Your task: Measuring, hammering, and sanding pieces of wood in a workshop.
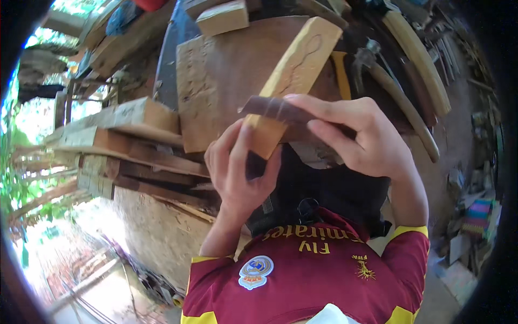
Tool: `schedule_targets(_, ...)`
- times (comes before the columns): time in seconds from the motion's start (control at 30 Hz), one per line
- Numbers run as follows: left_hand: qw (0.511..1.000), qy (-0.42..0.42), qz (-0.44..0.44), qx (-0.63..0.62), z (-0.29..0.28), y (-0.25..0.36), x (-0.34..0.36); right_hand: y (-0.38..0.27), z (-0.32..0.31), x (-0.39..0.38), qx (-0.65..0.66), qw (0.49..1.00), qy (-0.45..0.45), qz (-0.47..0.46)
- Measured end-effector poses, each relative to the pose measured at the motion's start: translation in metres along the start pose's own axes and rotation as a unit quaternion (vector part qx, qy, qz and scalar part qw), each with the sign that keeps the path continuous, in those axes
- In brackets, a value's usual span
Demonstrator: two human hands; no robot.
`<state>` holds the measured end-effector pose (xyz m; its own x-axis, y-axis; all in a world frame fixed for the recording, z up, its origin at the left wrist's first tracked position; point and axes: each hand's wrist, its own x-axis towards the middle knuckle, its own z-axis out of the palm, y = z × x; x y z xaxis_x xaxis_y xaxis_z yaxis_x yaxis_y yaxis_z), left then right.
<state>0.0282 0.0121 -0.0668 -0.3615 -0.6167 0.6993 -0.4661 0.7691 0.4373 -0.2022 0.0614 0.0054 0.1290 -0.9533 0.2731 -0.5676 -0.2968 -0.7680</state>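
Observation:
My left hand point(237, 170) grips the lower end of a pale wooden block point(307, 54), fingers on one side and thumb on the other. The block slants up and to the right, and a dark spoon-like outline is drawn on its upper face. Between the thumb and fingers of my right hand point(369, 137) is a folded dark brown strip point(272, 109) that looks like sandpaper. It lies across the block just above my left fingers. My right fingertips partly cover its right end.
Beneath the block is a worn wooden board point(197, 102). At the right lie a hammer point(396, 86) with a long wooden handle, a yellow-handled tool point(341, 75) and a curved pale timber point(418, 59). Thick planks point(135, 121) are stacked at the left; a small wood block point(224, 18) sits behind.

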Motion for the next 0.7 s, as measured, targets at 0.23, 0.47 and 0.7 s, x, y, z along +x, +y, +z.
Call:
schedule_targets(0.23,0.975,-0.084,0.194,0.069,-0.009,-0.004,0.017,-0.001,0.003,-0.012,-0.020,0.999,0.041,0.006)
schedule_targets(0.47,0.969,-0.089,0.210,0.091,-0.013,-0.008,0.017,-0.002,0.005,-0.019,-0.037,0.998,0.055,-0.003)
schedule_targets(0.7,0.994,-0.031,-0.041,-0.092,-0.015,0.006,0.012,0.009,-0.004,-0.018,-0.058,0.970,0.235,0.037)
